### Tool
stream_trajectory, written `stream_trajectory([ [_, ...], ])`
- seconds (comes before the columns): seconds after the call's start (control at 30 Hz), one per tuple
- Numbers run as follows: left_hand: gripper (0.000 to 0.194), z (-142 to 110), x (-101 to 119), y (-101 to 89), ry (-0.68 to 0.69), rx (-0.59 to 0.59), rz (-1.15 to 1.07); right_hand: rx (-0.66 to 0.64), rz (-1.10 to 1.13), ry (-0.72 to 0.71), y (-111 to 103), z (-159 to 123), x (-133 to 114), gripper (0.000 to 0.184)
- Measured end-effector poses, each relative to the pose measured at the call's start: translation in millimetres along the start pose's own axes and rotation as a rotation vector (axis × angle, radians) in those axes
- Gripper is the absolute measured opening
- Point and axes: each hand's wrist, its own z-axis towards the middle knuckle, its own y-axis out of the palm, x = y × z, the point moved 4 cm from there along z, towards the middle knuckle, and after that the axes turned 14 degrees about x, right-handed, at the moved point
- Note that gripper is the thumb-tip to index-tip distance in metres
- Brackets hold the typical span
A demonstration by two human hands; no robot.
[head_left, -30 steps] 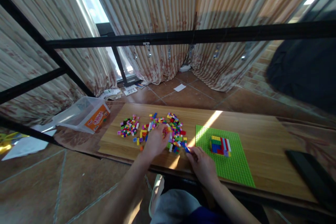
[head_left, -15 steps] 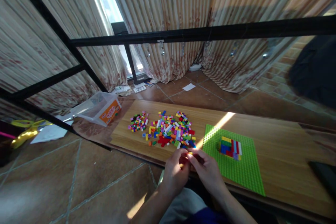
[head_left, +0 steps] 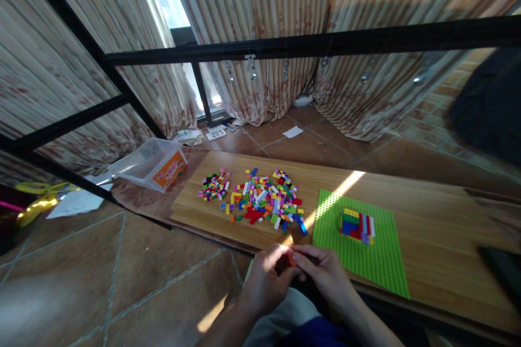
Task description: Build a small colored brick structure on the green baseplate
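Observation:
My left hand (head_left: 266,276) and my right hand (head_left: 328,272) meet at the table's near edge, fingertips pinched together. Between them shows a bit of an orange-red toy brick (head_left: 291,258), mostly covered by the fingers. Just beyond lies a loose pile of colourful toy bricks (head_left: 264,198), with a blue brick (head_left: 302,226) at its near right. To the right of the hands is a green baseplate (head_left: 382,268). On it stands a low block built of yellow, green, blue, red and white bricks (head_left: 356,226).
A smaller heap of tiny bricks (head_left: 215,185) lies left of the pile on the wooden board (head_left: 431,206). A clear plastic box (head_left: 148,160) with an orange label stands at the far left. A dark flat object (head_left: 500,265) sits at the right edge. Black metal bars (head_left: 285,47) cross behind.
Both hands have drawn slightly down toward me, away from the pile, still pinched together. The yellow bit seen between the fingertips before is now hidden; an orange-red bit shows.

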Motion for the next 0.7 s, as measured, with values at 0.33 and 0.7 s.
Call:
stream_trajectory([
  [0.33,0.009,0.4,0.3,-5.6,0.013,-0.020,0.018,-0.064,0.055,0.074,1.5,-4.9,-1.4,0.029],
  [0.7,0.017,-4.1,-14.4,-2.3,-0.144,0.017,-0.139,0.011,0.173,0.194,2.3,-2.5,4.9,0.036],
])
